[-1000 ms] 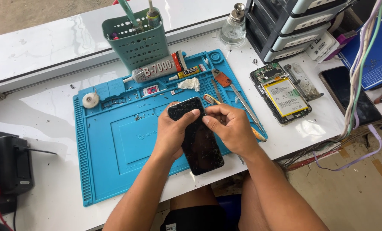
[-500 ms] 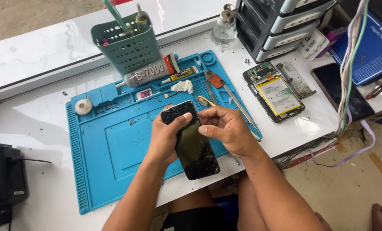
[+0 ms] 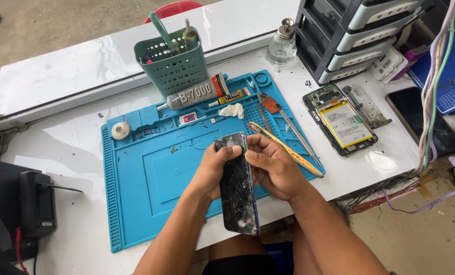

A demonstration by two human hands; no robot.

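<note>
Black and badly cracked, the phone screen (image 3: 237, 186) is held above the blue work mat (image 3: 151, 198), tilted on its long edge. The left hand (image 3: 212, 170) has its grip closed around the upper part of the screen, and the right hand (image 3: 273, 165) presses its fingers against the right edge. An opened phone (image 3: 342, 119) lies apart on the white table (image 3: 64, 147).

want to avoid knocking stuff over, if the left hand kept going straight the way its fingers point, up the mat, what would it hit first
Probably the small glue tube, then the large glue tube and green tool basket behind. The left hand holds the cracked phone above the blue mat, so depth is uncertain.
</note>
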